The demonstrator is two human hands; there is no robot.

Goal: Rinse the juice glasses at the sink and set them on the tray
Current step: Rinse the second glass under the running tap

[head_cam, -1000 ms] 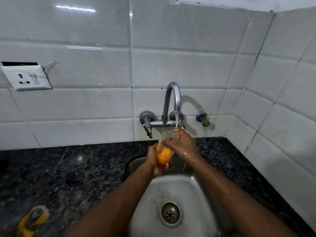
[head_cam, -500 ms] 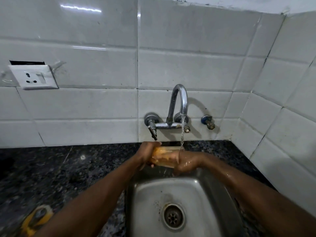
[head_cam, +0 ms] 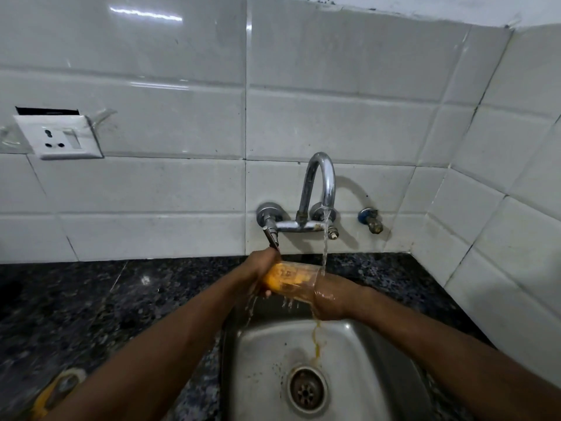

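Observation:
A clear juice glass [head_cam: 290,279] with orange juice residue lies on its side above the steel sink [head_cam: 358,338]. My left hand [head_cam: 259,273] grips its base end. The fingers of my right hand [head_cam: 331,299] reach inside the glass's open mouth, and the rest of that hand is wet. Water runs from the chrome tap [head_cam: 320,189] onto the glass rim and my right hand. Orange-tinted water trickles down into the sink toward the drain [head_cam: 307,390]. No tray is in view.
Dark speckled granite counter [head_cam: 106,305] surrounds the sink. A yellow object [head_cam: 56,393] lies at the lower left edge. White tiled walls stand behind and to the right, with a wall socket [head_cam: 59,136] at left and a small spare valve [head_cam: 372,220] beside the tap.
The glass went from upright under the stream to lying on its side. My right hand's fingers slid into its mouth, and orange water now spills into the sink.

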